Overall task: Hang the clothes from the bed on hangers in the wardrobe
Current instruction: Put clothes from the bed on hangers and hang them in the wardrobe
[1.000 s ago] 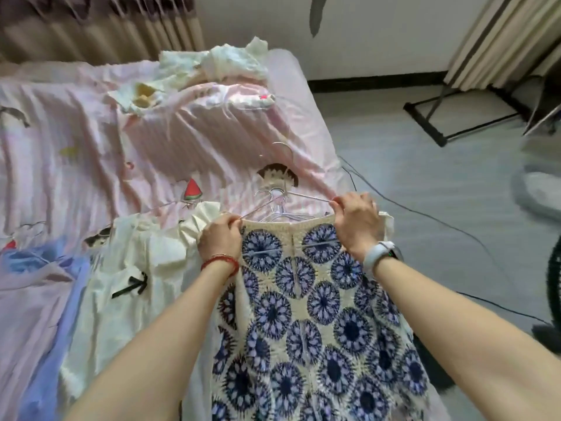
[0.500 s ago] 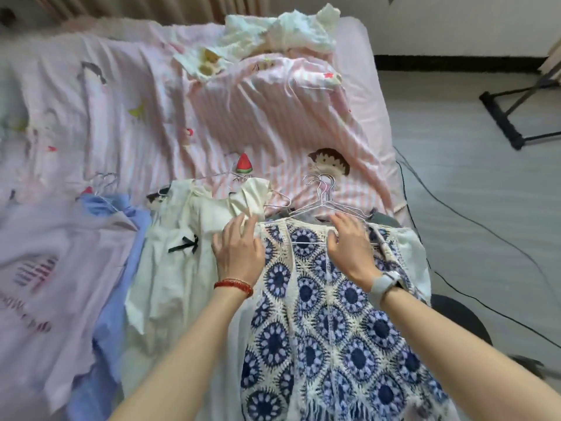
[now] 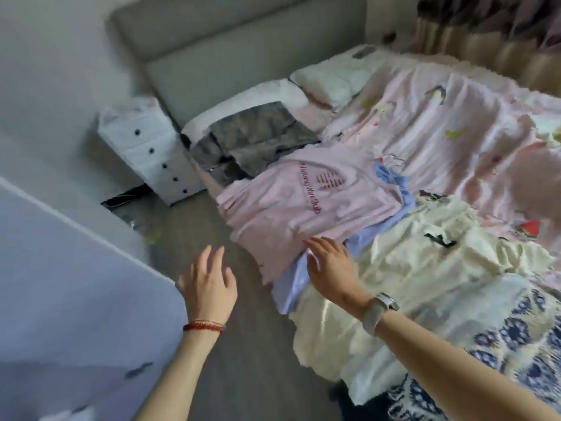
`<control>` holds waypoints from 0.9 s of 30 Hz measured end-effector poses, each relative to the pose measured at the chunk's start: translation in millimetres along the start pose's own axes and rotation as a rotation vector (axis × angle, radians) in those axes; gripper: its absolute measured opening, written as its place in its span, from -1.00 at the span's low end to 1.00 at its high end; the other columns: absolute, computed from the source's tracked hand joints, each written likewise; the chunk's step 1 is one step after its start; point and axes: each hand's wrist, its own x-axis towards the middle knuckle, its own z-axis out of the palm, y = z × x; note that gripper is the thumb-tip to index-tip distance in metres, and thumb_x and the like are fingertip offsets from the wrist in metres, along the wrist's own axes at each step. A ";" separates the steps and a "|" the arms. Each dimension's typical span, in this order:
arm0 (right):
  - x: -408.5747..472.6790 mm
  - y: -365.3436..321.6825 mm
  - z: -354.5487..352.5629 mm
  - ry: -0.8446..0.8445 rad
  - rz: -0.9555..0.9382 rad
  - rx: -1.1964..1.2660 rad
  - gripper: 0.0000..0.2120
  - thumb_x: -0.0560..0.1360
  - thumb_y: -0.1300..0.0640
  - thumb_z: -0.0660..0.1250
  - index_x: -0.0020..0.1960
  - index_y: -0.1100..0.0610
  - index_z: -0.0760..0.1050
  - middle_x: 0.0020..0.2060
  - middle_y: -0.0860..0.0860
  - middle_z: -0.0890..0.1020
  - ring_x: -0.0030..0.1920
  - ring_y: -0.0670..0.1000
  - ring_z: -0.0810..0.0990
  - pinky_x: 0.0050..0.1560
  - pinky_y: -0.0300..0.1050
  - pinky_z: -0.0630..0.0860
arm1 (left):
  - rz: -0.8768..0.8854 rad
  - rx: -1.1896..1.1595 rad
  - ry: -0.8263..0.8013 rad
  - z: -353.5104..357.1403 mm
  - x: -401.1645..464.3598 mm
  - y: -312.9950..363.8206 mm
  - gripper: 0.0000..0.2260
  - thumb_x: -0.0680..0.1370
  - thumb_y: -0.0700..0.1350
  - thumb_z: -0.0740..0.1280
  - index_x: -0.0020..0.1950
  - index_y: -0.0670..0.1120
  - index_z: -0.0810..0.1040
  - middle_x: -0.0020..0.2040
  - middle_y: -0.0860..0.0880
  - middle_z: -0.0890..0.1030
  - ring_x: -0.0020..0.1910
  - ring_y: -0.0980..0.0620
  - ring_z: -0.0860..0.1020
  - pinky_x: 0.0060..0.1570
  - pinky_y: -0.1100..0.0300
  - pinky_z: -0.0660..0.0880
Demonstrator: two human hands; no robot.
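While our head camera looked down along the near edge of the bed [image 3: 455, 110], our left hand [image 3: 208, 287] hung over the grey floor [image 3: 243, 344] with its fingers spread and nothing in it, a red bracelet [image 3: 204, 326] round the wrist. Our right hand [image 3: 329, 268] lay palm down, fingers loose and grasping nothing, at the bed's near edge; its fingertips touched the hem of the pink shirt [image 3: 291, 202], and under the palm was the blue shirt [image 3: 291, 284]. A watch [image 3: 378, 311] sat on that wrist. The pink shirt, with red lettering, lay spread on top of the blue one, and both draped over the near edge. Just beside them, toward the foot of the bed, lay the cream blouse [image 3: 425, 268] with a small black bow, and past it, at the picture's lower right corner, the blue-and-white crochet top [image 3: 516, 338]. A grey garment [image 3: 258, 138] lay near the head of the bed, touching a white pillow [image 3: 331, 77]. Beyond the bed's head corner a white chest of drawers [image 3: 148, 147] stood on the floor. We could not tell from this blurred frame whether hangers were inside the clothes.
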 end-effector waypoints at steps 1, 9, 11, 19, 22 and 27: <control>6.5 -36.6 21.1 -0.052 -0.088 0.016 -0.62 0.35 0.12 0.09 0.02 0.18 0.59 -0.08 0.09 0.67 -0.07 0.15 0.64 -0.07 0.08 0.56 | -0.071 0.032 0.040 -21.9 -8.3 -39.1 -0.63 0.36 -0.13 0.22 0.12 -0.15 0.58 0.15 -0.21 0.56 0.06 -0.22 0.55 0.04 -0.26 0.36; -9.6 -300.9 164.0 -0.474 -0.635 0.181 -0.63 0.54 0.21 0.12 0.33 0.11 0.38 0.30 0.04 0.45 0.33 0.09 0.35 0.31 -0.07 0.30 | -0.568 0.351 0.299 -174.4 -126.2 -269.6 -0.63 0.37 -0.07 0.13 0.07 -0.14 0.58 0.09 -0.18 0.58 0.03 -0.18 0.57 -0.02 -0.12 0.42; -24.2 -354.2 188.5 -0.562 -0.761 0.231 -0.64 0.55 0.24 0.14 0.33 0.12 0.38 0.30 0.03 0.45 0.33 0.08 0.34 0.31 -0.13 0.26 | -0.669 0.416 0.340 -207.0 -156.3 -299.8 -0.61 0.37 -0.05 0.10 0.06 -0.13 0.58 0.11 -0.16 0.57 0.04 -0.16 0.56 -0.01 -0.08 0.43; -91.5 -551.0 242.3 -0.839 -1.162 0.464 -0.69 0.54 0.29 0.14 0.25 0.17 0.46 0.21 0.10 0.52 0.21 0.11 0.47 0.19 -0.21 0.31 | -0.912 0.803 0.575 -328.5 -247.4 -360.1 -0.69 0.45 -0.08 0.14 0.06 -0.10 0.59 0.13 -0.12 0.58 0.13 -0.02 0.40 0.04 0.03 0.23; -113.2 -622.6 247.2 -0.941 -1.261 0.574 -0.75 0.52 0.35 0.15 0.12 0.31 0.52 0.07 0.23 0.58 0.09 0.19 0.53 0.05 -0.18 0.35 | -1.060 0.904 0.513 -364.1 -264.1 -383.3 -0.67 0.44 -0.08 0.12 0.08 -0.10 0.58 0.14 -0.13 0.57 0.18 -0.09 0.44 0.10 -0.04 0.24; -138.5 -716.6 266.2 -1.072 -1.249 0.652 -0.73 0.53 0.29 0.11 0.16 0.23 0.49 0.02 0.18 0.59 -0.03 0.12 0.53 -0.03 -0.18 0.41 | -1.351 0.776 0.299 -394.3 -270.2 -423.5 -0.52 0.49 0.04 0.04 0.34 -0.11 0.41 0.38 -0.20 0.37 0.38 -0.22 0.30 0.20 -0.23 0.32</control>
